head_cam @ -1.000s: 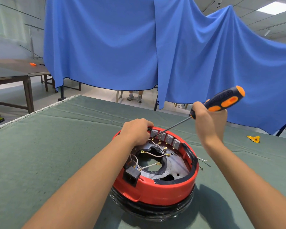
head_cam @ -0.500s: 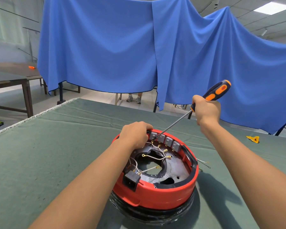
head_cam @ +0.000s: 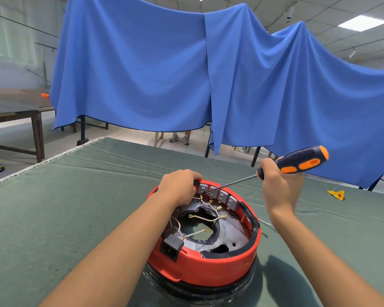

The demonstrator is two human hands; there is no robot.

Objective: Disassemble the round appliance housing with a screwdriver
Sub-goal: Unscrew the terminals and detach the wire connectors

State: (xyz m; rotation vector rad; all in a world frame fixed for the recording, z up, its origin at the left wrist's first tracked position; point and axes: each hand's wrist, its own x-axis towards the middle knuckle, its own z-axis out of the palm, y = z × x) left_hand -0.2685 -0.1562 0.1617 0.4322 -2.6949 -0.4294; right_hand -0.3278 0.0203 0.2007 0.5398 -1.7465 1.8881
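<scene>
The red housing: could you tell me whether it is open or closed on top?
Open: the red housing has no cover, with loose wires exposed inside.

The housing [head_cam: 205,269] is set on the table [head_cam: 53,218], near its front edge. The left hand [head_cam: 177,187] is laid on the housing's far rim; the right hand [head_cam: 279,187] is held to the right, the screwdriver [head_cam: 293,163] slanted down-left, its tip among the far-rim switches [head_cam: 217,193]. A small clip [head_cam: 337,193] lies far right. A curtain [head_cam: 186,74] is hung behind the table.

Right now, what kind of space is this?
Likely a workshop or data-collection room: green cloth-covered worktable, blue cloth backdrop hung behind it, bare wooden tables at left, ceiling light panel.
</scene>
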